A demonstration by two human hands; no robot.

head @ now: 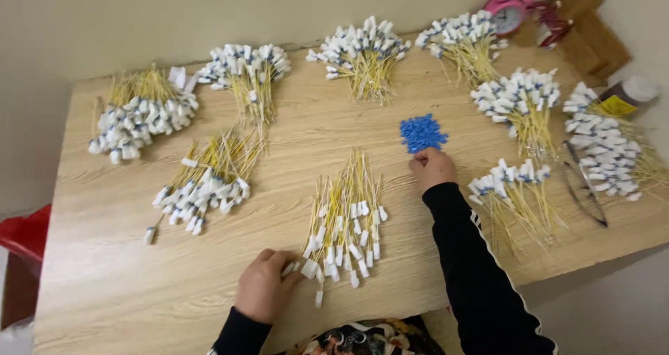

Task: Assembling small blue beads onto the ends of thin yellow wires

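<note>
The light wooden counter [230,271] fills most of the view, its far edge against a pale wall and its near edge at the person's body. Open bare wood lies at the near left, from about 7 to 8 o'clock, and in a strip through the middle between the bundles.

Nine bundles of thin yellow wires with white end caps lie on it: four along the far edge from 10 to 1 o'clock, two at the right edge near 2 and 3 o'clock, one at 4 o'clock, one at 9 o'clock, and the loose centre bundle [345,222] at 6 o'clock.

The left hand [263,285] rests at the near end of that centre bundle, fingers curled onto a few white caps; how firm the grip is cannot be told. The right hand [433,168], in a black sleeve, lies at the near edge of one small heap of blue plastic pieces [421,133] just past centre, fingertips touching it in a narrow pinching grip.

A pink alarm clock [507,8] stands at the far right corner near a brown wooden holder [589,34]. A brown bottle with a yellow label [622,97] sits at 2 o'clock. One pair of metal tweezers [584,188] lies at 3 o'clock. A red bin [24,233] sits off the left edge.
</note>
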